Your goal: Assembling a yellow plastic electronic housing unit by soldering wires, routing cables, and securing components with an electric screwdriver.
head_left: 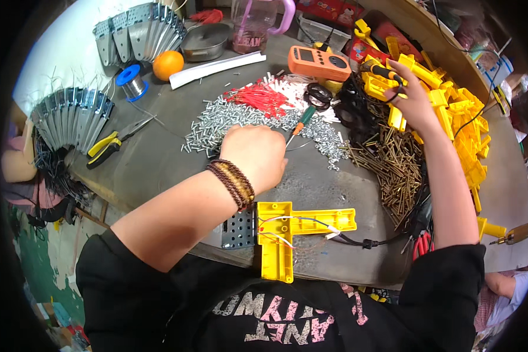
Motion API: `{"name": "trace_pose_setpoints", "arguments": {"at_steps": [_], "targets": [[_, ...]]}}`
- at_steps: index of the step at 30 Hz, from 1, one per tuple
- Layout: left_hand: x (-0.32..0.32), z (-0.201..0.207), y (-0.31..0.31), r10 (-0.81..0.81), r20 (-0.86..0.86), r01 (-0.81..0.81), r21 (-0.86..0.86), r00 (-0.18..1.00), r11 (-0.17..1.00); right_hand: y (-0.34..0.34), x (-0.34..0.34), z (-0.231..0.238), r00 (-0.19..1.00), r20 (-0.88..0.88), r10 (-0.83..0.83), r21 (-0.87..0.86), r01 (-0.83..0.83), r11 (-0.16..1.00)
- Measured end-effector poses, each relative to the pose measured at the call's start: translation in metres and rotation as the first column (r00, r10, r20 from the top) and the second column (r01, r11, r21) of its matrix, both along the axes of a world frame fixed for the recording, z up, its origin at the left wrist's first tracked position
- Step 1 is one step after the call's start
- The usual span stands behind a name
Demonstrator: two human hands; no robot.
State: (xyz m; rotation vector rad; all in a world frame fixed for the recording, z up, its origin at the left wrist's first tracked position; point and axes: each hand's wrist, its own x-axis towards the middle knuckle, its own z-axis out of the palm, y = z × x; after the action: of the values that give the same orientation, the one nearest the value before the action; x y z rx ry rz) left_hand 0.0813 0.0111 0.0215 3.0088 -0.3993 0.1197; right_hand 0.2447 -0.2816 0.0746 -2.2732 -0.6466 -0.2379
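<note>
My left hand (255,155), with a beaded bracelet at its wrist, is closed over the near edge of a pile of small silver metal sleeves (208,126); whatever its fingers hold is hidden. A screwdriver (302,124) with a green and orange handle lies just right of it. At the far right, my right hand (415,98) curls around a black-and-yellow tool handle (386,71) above yellow plastic casings (413,73). Nearest me rests a T-shaped yellow casing half (276,258) with wires in it, its left side against a perforated metal plate (239,230).
Brown screws (396,170) and red-sleeved parts (258,100) lie heaped on the table. Behind are an orange meter (318,62), a solder spool (132,83), an orange (168,64), a metal dish (206,44) and a jug (252,29). Pliers (112,144) and fanned metal blades (70,117) sit left.
</note>
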Motion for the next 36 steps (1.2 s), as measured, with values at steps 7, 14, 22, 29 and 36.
{"name": "trace_pose_setpoints", "arguments": {"at_steps": [7, 14, 22, 29, 36], "targets": [[0.021, 0.011, 0.005, 0.023, 0.241, -0.071, 0.191, 0.97, 0.979, -0.001, 0.02, 0.011, 0.989, 0.144, -0.031, 0.367, -0.024, 0.93], [0.022, -0.011, -0.013, -0.098, 0.084, 0.103, -0.062, 0.992, 0.993, -0.006, -0.111, 0.036, 0.984, 0.091, 0.151, 0.823, -0.16, 0.545], [-0.063, 0.026, 0.022, -0.131, 0.215, 0.247, -0.709, 0.968, 0.661, 0.017, -0.154, -0.021, 0.849, -0.445, 0.285, 0.888, 0.375, 0.266], [-0.104, 0.007, 0.033, 0.056, 0.356, 0.215, -0.676, 0.933, 0.705, 0.035, -0.15, -0.036, 0.77, -0.564, 0.298, 0.817, 0.47, 0.334], [-0.111, 0.008, 0.039, 0.005, 0.268, 0.198, -0.723, 0.964, 0.662, 0.041, -0.15, -0.04, 0.76, -0.548, 0.349, 0.832, 0.453, 0.32]]}}
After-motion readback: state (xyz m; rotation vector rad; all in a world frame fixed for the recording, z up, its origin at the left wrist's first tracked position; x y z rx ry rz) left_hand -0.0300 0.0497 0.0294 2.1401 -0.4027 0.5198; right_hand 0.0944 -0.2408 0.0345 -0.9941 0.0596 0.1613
